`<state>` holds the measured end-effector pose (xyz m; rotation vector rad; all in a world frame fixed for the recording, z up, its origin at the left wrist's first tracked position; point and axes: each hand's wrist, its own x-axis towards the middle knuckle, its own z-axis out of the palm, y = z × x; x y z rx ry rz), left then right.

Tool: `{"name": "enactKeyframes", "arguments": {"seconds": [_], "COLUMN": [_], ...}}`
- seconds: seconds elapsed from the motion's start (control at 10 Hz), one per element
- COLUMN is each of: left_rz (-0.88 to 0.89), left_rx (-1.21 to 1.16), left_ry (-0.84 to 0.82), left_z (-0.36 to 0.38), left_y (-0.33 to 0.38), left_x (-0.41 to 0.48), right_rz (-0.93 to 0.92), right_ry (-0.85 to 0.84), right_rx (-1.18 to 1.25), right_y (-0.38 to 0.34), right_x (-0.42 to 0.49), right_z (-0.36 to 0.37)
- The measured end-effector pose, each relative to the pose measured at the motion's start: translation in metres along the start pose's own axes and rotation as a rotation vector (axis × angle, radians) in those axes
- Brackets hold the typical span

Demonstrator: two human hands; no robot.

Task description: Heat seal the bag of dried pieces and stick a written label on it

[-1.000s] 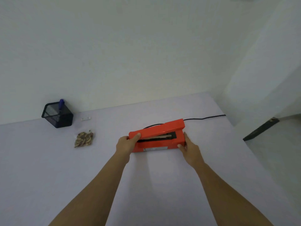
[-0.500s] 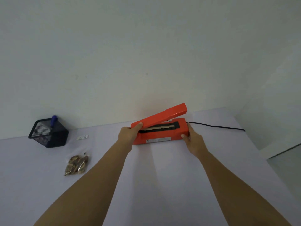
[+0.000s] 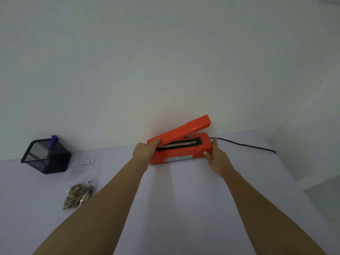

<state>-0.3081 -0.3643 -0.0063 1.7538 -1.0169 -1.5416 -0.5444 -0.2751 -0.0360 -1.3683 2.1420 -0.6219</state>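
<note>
An orange heat sealer (image 3: 179, 152) stands against the wall at the back of the pale table (image 3: 184, 199), its lid raised at a slant. My left hand (image 3: 145, 150) grips the sealer's left end, thumb on the lid's tip. My right hand (image 3: 216, 157) holds the base's right end. A clear bag of brown dried pieces (image 3: 79, 195) lies flat on the table to the left, apart from both hands. A small white label (image 3: 87, 161) lies behind it.
A black mesh pen holder (image 3: 46, 157) with a blue pen (image 3: 53, 141) stands at the back left. The sealer's black cord (image 3: 244, 145) runs right along the wall. The table's right edge drops off near a white ledge.
The sealer has moved away from me, up to the wall, held in both hands. Its lid stands more open than a second ago. The bag and pen holder have stayed put.
</note>
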Motion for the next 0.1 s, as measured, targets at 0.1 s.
{"name": "enactKeyframes", "arguments": {"seconds": [0.1], "left_rz": [0.013], "left_rx": [0.035], "left_ry": [0.004], "left_z": [-0.0003], "left_y": [0.0021], "left_x": [-0.0194], "right_rz": [0.104], "right_ry": [0.059], "right_rx": [-0.006], "right_y": [-0.007], "right_x": [-0.0113], "right_z": [0.0058]}}
